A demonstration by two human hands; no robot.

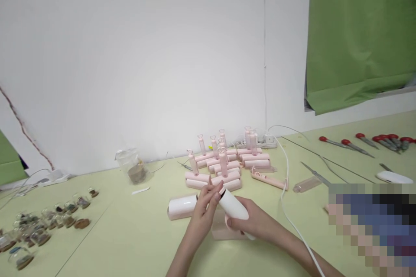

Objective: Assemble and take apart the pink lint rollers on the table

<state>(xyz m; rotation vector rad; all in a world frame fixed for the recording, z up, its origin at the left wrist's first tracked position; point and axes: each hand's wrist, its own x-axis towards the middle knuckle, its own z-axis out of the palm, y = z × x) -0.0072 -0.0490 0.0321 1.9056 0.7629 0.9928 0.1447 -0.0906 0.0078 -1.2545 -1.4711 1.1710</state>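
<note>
My right hand (pixel 244 217) is wrapped round a smooth white tube (pixel 234 204), tilted with its dark open end up toward the left. A pale pink part shows beneath the tube near my right thumb. The fingers of my left hand (pixel 207 204) are drawn together at that open end, thumb and fingertips touching its rim. Whether they pinch anything small there is hidden. Beside my left hand, a white-and-pink cylinder (pixel 182 207) lies on the table. Under my hands is a translucent pinkish case (pixel 221 230), partly covered by the right hand.
Several pink cylinders with clear tubes and heart-shaped loops (pixel 224 177) stand behind my hands. A white cable (pixel 286 181) runs down at right, past a pink clip-like piece (pixel 269 179). Red-ended tools (pixel 351 146), small glass domes (pixel 39 233) and a plastic bag (pixel 133 166) lie around.
</note>
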